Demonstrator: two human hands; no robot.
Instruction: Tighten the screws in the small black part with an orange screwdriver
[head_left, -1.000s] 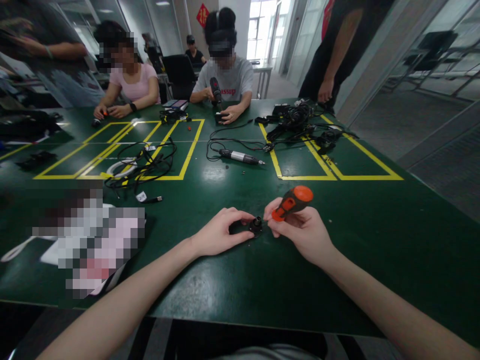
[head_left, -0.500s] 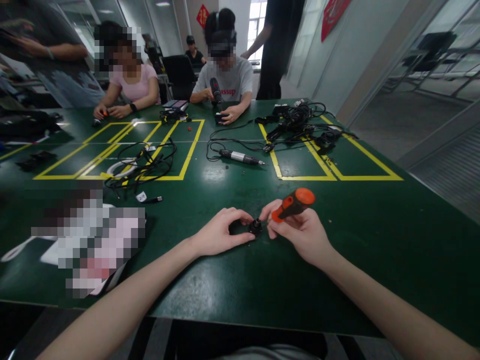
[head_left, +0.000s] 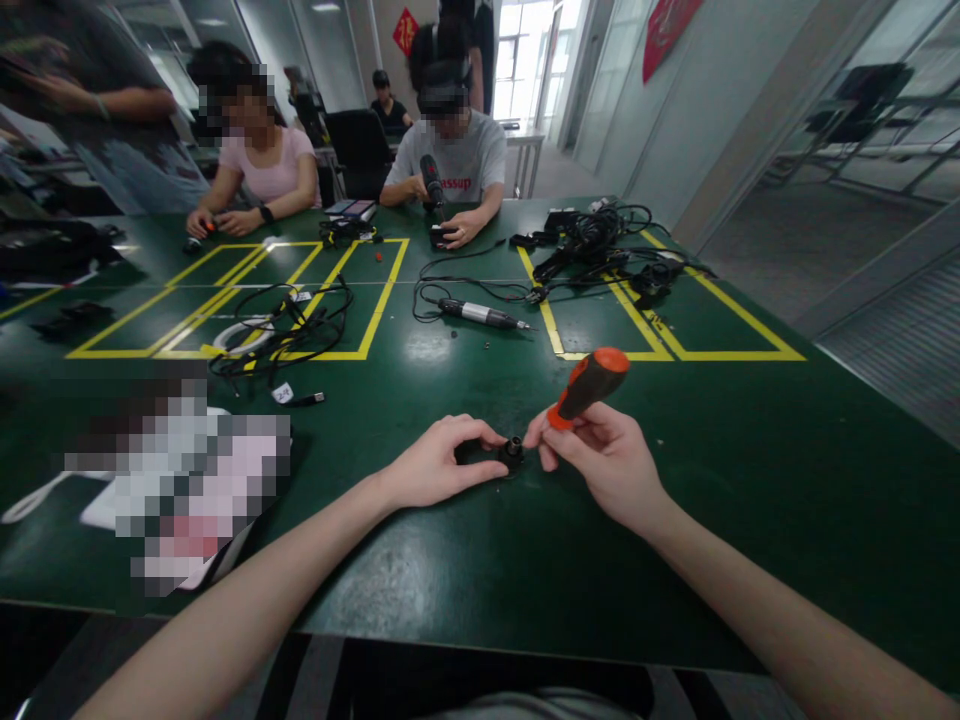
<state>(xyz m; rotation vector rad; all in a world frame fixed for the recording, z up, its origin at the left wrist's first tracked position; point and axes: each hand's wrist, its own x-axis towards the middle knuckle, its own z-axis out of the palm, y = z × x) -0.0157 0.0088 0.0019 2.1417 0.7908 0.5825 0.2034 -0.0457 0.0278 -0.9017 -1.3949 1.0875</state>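
Note:
On the green table, my left hand point(head_left: 446, 462) is closed by thumb and fingertips on a small round black part point(head_left: 513, 452), which has a short upright stem in its middle. My right hand point(head_left: 600, 455) grips a screwdriver point(head_left: 592, 385) with an orange and dark grey handle. The handle leans up and to the right, its orange butt end on top. Its lower end is down beside the black part; my fingers hide most of the shaft, so I cannot tell whether the tip touches.
An electric screwdriver point(head_left: 484, 314) with a silver body lies beyond my hands. Tangled black cables point(head_left: 600, 240) are at the back right, more cables point(head_left: 285, 325) at the left. A flat pouch-like item point(head_left: 217, 500), partly pixelated, lies near my left forearm. Co-workers sit across the table.
The screwdriver handle now stands more upright and slightly higher, with my right hand turned a little. My left hand has barely moved. A standing person in the background has shifted left.

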